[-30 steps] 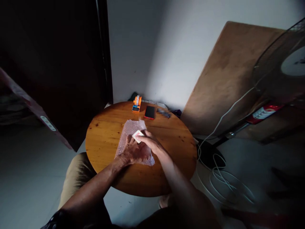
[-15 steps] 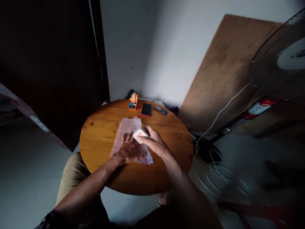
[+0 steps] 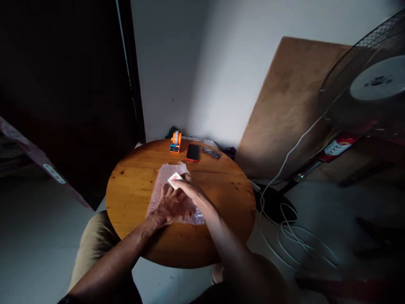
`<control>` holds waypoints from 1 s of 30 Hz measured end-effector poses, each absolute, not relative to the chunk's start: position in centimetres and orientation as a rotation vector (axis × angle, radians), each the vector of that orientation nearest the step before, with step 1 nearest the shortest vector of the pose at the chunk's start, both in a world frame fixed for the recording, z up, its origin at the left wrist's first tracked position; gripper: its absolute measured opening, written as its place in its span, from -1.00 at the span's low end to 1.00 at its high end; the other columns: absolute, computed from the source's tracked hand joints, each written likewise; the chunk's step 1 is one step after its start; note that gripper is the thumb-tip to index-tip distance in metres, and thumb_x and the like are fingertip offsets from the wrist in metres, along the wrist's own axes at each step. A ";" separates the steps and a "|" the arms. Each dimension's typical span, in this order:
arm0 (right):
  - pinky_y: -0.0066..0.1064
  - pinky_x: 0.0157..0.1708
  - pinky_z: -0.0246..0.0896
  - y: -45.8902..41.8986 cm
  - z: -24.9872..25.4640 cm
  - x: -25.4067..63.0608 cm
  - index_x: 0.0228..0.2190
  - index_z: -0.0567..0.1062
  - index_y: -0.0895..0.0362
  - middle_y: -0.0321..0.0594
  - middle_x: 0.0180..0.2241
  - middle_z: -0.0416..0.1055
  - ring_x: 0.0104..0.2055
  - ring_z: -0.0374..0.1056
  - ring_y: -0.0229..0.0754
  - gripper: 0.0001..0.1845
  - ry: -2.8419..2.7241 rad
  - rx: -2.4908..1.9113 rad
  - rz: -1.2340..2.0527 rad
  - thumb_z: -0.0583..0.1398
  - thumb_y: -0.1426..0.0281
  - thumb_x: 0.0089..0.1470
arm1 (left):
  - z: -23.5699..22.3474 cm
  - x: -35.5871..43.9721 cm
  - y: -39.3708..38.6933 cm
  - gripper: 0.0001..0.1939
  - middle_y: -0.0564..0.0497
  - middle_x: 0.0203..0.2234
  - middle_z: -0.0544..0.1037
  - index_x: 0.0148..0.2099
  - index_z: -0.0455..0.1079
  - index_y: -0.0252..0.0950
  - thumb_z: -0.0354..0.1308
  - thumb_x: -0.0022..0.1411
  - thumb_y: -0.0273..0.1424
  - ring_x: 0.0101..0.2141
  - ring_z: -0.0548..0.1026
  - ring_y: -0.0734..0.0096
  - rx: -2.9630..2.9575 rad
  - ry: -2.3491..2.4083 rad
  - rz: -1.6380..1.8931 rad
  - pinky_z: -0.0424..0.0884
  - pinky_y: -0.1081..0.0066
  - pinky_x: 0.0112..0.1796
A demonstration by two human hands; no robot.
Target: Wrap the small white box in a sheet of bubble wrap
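The right hand (image 3: 192, 190) grips a small white pack (image 3: 173, 179) over the bubble wrap's (image 3: 163, 174) far half; the left hand (image 3: 174, 207), open, spreads across the wrap's near half, fingertips close to the pack.

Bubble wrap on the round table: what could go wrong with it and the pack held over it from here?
The bubble wrap lies loose on the table, with the left hand spread over it; it might slide or crease if that hand shifts.
The right hand appears to grip the small white pack mostly by one end, so it could tip or slip.
The pack is close to the left fingertips, so the hands may get in each other's way.
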State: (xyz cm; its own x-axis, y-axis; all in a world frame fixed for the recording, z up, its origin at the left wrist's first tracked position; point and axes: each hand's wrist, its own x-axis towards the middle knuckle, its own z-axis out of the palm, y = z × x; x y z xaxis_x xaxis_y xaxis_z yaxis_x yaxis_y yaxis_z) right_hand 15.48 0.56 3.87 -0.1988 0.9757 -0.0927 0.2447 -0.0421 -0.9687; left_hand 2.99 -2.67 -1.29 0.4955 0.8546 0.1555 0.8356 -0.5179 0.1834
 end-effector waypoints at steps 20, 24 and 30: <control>-0.30 -0.14 0.31 1.1 0.1 19.5 -0.03 0.38 0.06 -0.27 -0.18 0.48 -0.16 0.41 -0.13 -0.39 -1.861 -1.254 1.107 0.31 0.43 -0.20 | 0.0 -2.7 -2.2 -0.02 -0.24 0.37 0.10 0.44 -0.04 -0.35 0.22 0.14 0.00 0.39 -0.11 -0.05 2.402 1.553 0.296 -0.30 -0.12 0.34; -0.23 -0.01 0.26 1.2 0.1 19.6 -0.11 0.43 0.08 -0.18 -0.05 0.45 -0.05 0.39 -0.06 -0.47 -1.910 -1.227 0.931 0.33 0.43 -0.22 | -0.1 -2.5 -2.3 -0.02 -0.23 0.35 0.17 0.43 -0.02 -0.33 0.24 0.12 -0.02 0.39 -0.08 -0.07 2.386 1.543 0.347 -0.29 -0.14 0.34; -0.32 -0.21 0.26 1.0 -0.3 19.0 -0.23 0.42 0.09 -0.29 -0.30 0.47 -0.24 0.39 -0.13 -0.68 -2.009 -1.199 0.869 0.30 0.32 -0.08 | -0.8 -2.9 -2.3 -0.03 -0.21 0.34 0.20 0.43 -0.02 -0.36 0.23 0.13 -0.02 0.37 -0.04 -0.14 2.422 1.507 0.455 -0.30 -0.09 0.33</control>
State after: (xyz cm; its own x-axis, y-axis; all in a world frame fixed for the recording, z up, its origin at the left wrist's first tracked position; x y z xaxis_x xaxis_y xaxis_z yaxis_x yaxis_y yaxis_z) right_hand 19.01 1.05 -0.33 -0.3836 0.9051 0.1835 0.4858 0.3668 -0.7933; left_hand -2.90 -2.31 -0.80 0.4156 0.9002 0.1296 0.8215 -0.4327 0.3713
